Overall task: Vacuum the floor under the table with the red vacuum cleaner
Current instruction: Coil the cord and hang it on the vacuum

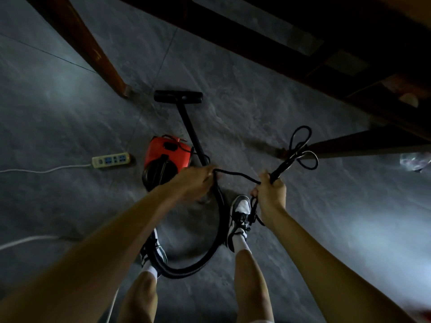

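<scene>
At the left, a power strip (111,160) lies on the grey floor (58,117), just beside the red vacuum cleaner (166,156). The left hand (196,180) closes on the black cord (235,174); the right hand (271,191) grips its bundled loops. A dark table leg (349,148) stands at the right, with open floor between the legs.

Both forearms come in bare from the bottom corners of the frame, no sleeves, nothing on the wrists. The left hand (197,180) and right hand (271,194) are bare too, no gloves or rings to see. Lower centre, bare legs with white socks (240,242). Black-and-white lace-up sneakers (240,217), the one at right clear, the left one partly hidden.
</scene>
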{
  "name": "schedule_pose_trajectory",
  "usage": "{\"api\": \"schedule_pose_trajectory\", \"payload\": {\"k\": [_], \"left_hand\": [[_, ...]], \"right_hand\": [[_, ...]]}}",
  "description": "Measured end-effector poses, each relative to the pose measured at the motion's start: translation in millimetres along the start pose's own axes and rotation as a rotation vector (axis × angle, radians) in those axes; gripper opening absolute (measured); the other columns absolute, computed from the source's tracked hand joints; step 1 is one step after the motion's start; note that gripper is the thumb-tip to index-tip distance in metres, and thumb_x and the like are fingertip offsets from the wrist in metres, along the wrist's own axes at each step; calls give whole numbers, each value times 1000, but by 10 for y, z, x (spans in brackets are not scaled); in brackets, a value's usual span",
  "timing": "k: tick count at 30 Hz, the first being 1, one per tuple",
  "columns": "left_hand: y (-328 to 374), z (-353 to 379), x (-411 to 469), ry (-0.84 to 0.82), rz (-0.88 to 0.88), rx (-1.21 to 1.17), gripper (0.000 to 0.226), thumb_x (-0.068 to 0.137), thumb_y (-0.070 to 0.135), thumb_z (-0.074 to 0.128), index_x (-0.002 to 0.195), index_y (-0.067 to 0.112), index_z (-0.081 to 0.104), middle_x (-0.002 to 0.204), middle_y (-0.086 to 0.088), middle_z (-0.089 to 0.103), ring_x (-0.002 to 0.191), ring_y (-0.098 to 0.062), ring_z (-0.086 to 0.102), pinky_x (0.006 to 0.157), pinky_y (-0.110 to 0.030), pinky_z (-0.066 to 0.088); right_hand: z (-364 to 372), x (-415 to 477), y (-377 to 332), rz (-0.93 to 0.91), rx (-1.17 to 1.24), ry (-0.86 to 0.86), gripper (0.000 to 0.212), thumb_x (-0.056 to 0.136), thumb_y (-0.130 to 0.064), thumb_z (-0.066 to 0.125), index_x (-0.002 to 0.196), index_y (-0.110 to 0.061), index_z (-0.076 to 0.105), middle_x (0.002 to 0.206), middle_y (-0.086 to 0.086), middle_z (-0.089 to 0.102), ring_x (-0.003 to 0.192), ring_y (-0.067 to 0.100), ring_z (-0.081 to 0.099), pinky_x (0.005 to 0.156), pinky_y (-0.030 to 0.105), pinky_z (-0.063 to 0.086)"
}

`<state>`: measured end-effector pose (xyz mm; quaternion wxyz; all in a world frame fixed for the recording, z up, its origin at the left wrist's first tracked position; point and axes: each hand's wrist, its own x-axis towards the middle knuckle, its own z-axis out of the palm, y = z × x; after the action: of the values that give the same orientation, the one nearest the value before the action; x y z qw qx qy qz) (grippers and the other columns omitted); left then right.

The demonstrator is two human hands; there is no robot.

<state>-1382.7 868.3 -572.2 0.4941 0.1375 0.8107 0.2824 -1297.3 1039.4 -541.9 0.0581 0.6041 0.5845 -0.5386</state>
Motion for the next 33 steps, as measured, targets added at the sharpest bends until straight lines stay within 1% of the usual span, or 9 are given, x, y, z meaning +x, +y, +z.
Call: {"api": "schedule_pose_trajectory", "payload": {"k": [4,7,10,14,18,21,24,27,33], "left_hand": [[630,71,19,52,42,-681,47,74,29,37,110,19,65,117,-12,65,113,-25,59,97,-26,43],[747,37,-55,18,32,-825,46,70,21,36,107,15,62,93,-23,65,90,-36,62,84,-35,45],[715,-22,-114,-186,-11,-952,47,86,28,28,121,10,54,99,-32,60,85,-37,54,74,-36,40],[799,20,-130,-127,32,-459,68,65,80,42,91,22,66,74,5,60,64,-9,51,65,-25,44],[840,83,-285,126,198,273,58,75,75,43,49,23,47,45,7,47,46,-10,49,49,-27,40],[705,38,-361,159,203,317,63,88,59,40,44,15,38,44,-1,43,50,-24,51,52,-31,37],[637,-32,-434,145,254,286,57,95,43,41,51,7,52,56,-14,60,62,-31,61,59,-36,45],[432,-168,-385,200,256,296,37,96,38,42,83,8,59,74,-17,67,74,-33,64,63,-38,46],[34,-427,-174,140,360,552,18,90,18,49,105,26,55,97,-2,62,86,-22,63,64,-35,47]], "right_hand": [[-109,-9,-94,-2,50,-67,16,99,-26,50,92,-13,55,53,-3,43,44,10,45,57,32,44],[-174,29,-151,1,61,-5,16,98,-31,50,93,-16,54,54,-2,50,48,10,51,55,25,45],[-248,60,-150,-8,27,28,18,99,-34,50,97,-18,55,60,0,56,53,11,56,53,23,44],[-263,65,-90,-23,5,-5,22,99,-33,49,81,-22,53,58,1,55,56,15,54,64,30,47],[-249,161,-64,43,25,39,25,98,-34,49,99,-10,57,59,2,57,53,14,54,61,30,46],[-208,189,-32,36,-28,25,27,100,-33,47,96,-9,58,62,3,57,53,13,53,53,24,43],[-168,242,-30,118,29,57,24,100,-32,48,96,-10,56,64,2,57,51,12,52,50,24,43],[-166,318,-43,163,87,61,15,99,-20,51,88,-10,53,78,7,59,50,14,54,47,24,44],[-172,334,69,221,-121,-306,34,89,8,49,122,0,52,72,2,61,40,13,39,34,21,34]]}}
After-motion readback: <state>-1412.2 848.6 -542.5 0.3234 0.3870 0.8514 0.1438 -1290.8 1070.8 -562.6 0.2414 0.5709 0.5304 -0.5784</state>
